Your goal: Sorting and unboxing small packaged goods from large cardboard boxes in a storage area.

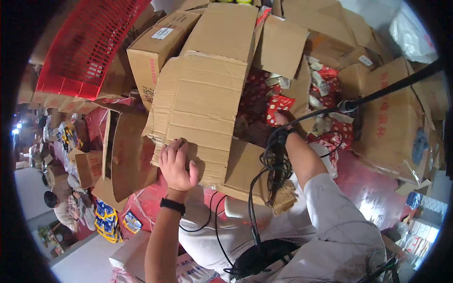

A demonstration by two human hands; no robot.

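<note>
Cardboard, creased crosswise and ragged on its left edge, forms the broad flap [203,108] left of the open mouth of the box [247,162]. The left hand [178,165] lies spread on the flap's near end, fingers and thumb laid out rather than clenched. The right hand [282,119] reaches into the mouth at a red packet [277,104] with pale spots, which lies at the right side of the opening; the fingertips are partly hidden, so I cannot tell whether they grasp it or only touch it.

The likeliest trouble is the cable [276,167], whose black loops bunch at the right wrist and over the box's near side: drawing the arm back could snag a loop on the cardboard or drag it in among the packets. The flap looks soft along its creases, so leaning on it could fold or tear it, and if the left hand lifts, it might swing over the mouth. Other spotted packets [325,89] crowd loosely to the right, some looking crumpled; a knock from the sleeve [325,193] could spill them.
</note>
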